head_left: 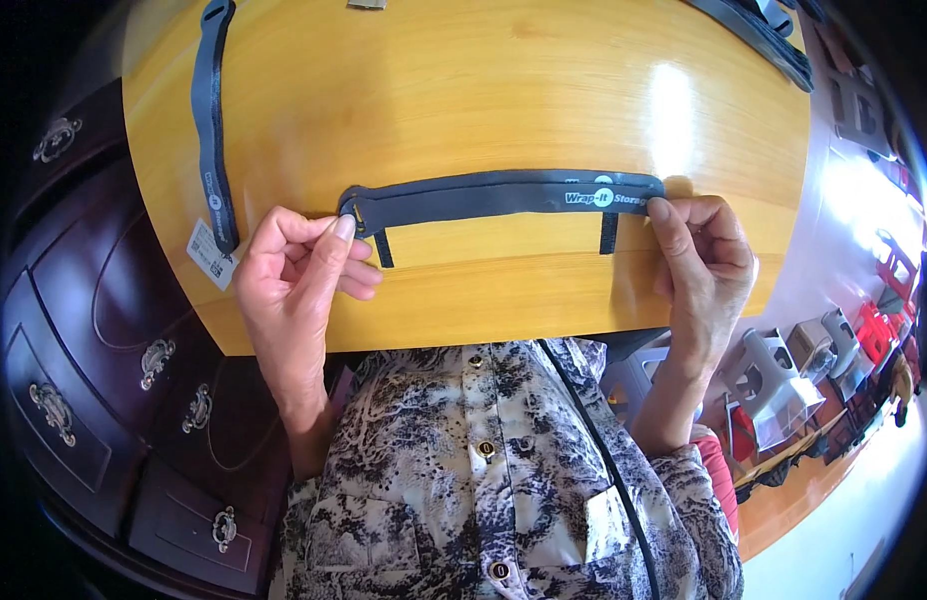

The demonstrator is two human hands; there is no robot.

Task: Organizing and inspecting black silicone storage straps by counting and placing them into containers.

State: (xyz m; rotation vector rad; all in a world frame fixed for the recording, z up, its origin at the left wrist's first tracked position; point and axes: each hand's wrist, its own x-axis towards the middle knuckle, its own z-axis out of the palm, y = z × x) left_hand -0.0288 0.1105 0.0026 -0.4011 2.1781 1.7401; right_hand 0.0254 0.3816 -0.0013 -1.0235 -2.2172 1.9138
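Observation:
Two black storage straps (484, 196) with white print are stretched side by side, long edges together, just over the wooden tabletop. My left hand (296, 268) pinches their left ends, by the slotted loop, between thumb and fingers. At the other end, my right hand (702, 245) pinches the printed tips. Below the straps, a short black strip (385, 249) shows near my left hand and another short strip (609, 233) near my right; their upper ends are hidden behind the straps.
Another black strap (210, 120) lies lengthwise at the left, with a white label (213, 254) by its near end. A pile of straps (759, 42) sits at the far right corner. Dark drawers (74, 330) stand left of the table (464, 300); stools (769, 375) are at the right.

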